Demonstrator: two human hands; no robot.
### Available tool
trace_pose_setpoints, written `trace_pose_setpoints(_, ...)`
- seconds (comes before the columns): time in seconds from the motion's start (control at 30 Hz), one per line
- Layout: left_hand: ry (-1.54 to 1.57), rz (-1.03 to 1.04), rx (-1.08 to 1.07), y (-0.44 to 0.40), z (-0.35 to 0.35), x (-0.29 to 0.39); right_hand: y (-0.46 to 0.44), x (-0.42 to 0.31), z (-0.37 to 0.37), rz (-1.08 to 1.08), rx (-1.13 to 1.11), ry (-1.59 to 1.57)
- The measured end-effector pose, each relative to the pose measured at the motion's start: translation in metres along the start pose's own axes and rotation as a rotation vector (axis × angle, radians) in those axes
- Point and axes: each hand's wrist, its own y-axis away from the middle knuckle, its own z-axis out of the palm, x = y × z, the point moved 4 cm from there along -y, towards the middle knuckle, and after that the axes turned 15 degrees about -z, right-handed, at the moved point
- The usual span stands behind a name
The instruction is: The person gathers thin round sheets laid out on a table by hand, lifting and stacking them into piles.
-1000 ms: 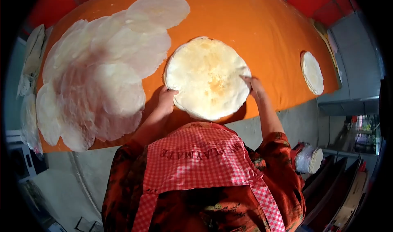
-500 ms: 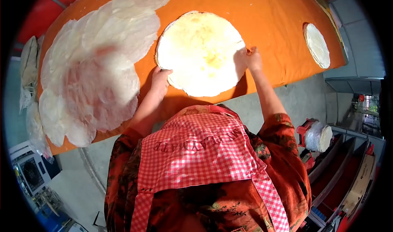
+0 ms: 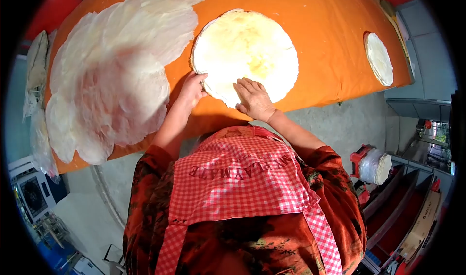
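A stack of round flatbreads (image 3: 247, 47), pale with yellow-brown patches, lies on an orange cloth-covered table (image 3: 325, 47). At its lower left edge, my left hand (image 3: 194, 86) pinches the rim between thumb and fingers. My right hand (image 3: 255, 100) rests on the near edge of the stack, palm down, with its fingers spread on the top surface. To the left, many thin translucent round sheets (image 3: 116, 81) overlap one another in a wide spread, part of it in shadow.
A smaller-looking round stack (image 3: 379, 59) sits near the table's right end. Plastic bags (image 3: 42, 144) hang at the left end. On the lower right, a plastic-wrapped round stack (image 3: 374, 166) stands beside shelving with a cardboard box (image 3: 423, 221). Grey floor (image 3: 335, 124) shows below the table edge.
My right hand has moved from the stack's right edge to its near edge and now lies flat on it. My left hand stays at the lower left rim. The view has shifted.
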Motion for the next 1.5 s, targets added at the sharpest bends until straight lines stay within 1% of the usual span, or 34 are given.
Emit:
trace_pose_setpoints(0.13, 0.077, -0.041, -0.081, -0.004, -0.009, -0.003, -0.005, 0.003, -0.006, 0.006, 0.004, -0.022)
trace_pose_setpoints(0.23, 0.122, -0.050, -0.142, -0.003, -0.015, -0.004, -0.009, 0.005, -0.010, 0.057, 0.073, -0.169)
trace_pose_setpoints(0.27, 0.131, -0.052, -0.167, -0.001, -0.013, -0.002, -0.010, 0.003, -0.010, 0.089, 0.074, -0.171)
trace_pose_setpoints(0.37, 0.031, -0.015, -0.080, 0.005, -0.006, -0.002, -0.010, 0.004, -0.002, 0.126, 0.079, -0.140)
trace_pose_setpoints(0.47, -0.071, 0.021, -0.018, 0.001, -0.008, -0.007, -0.014, -0.002, -0.004, 0.112, 0.127, -0.094)
trace_pose_setpoints(0.57, -0.086, -0.003, 0.026, 0.007, -0.005, -0.003, -0.016, -0.001, 0.003, 0.125, 0.149, -0.172)
trace_pose_setpoints(0.67, -0.118, 0.024, 0.023, 0.010, -0.002, -0.003, -0.012, 0.009, 0.007, 0.277, 0.243, -0.254)
trace_pose_setpoints(0.77, -0.161, 0.050, 0.039, 0.013, 0.000, -0.002, -0.017, -0.015, 0.005, 0.114, 0.106, 0.017)
trace_pose_setpoints(0.9, -0.162, 0.049, 0.049, 0.012, 0.001, -0.003, -0.020, -0.020, 0.004, 0.095, 0.071, 0.051)
trace_pose_setpoints(0.93, -0.163, 0.049, 0.052, 0.009, 0.000, -0.004, -0.020, -0.017, 0.005, 0.120, 0.036, 0.030)
trace_pose_setpoints(1.03, -0.172, 0.056, 0.075, 0.009, 0.001, -0.002, -0.019, -0.010, 0.005, 0.088, 0.012, 0.030)
trace_pose_setpoints(1.17, -0.181, 0.063, 0.102, 0.010, -0.001, -0.003, -0.024, -0.011, 0.006, 0.102, 0.076, 0.069)
trace_pose_setpoints(1.23, -0.182, 0.048, 0.083, 0.012, -0.001, -0.002, -0.030, -0.016, 0.006, 0.117, 0.094, 0.083)
trace_pose_setpoints(1.27, -0.182, 0.041, 0.074, 0.013, 0.000, -0.002, -0.036, -0.020, 0.000, 0.110, 0.119, 0.138)
trace_pose_setpoints(1.37, -0.159, 0.071, 0.099, 0.013, 0.001, -0.002, -0.038, -0.017, 0.002, 0.134, 0.106, 0.149)
trace_pose_setpoints(1.4, -0.151, 0.083, 0.093, 0.007, -0.002, -0.005, -0.040, -0.016, 0.003, 0.098, 0.121, 0.214)
trace_pose_setpoints(1.5, -0.188, 0.061, 0.101, 0.003, -0.004, -0.007, -0.049, -0.013, 0.002, 0.052, 0.108, 0.237)
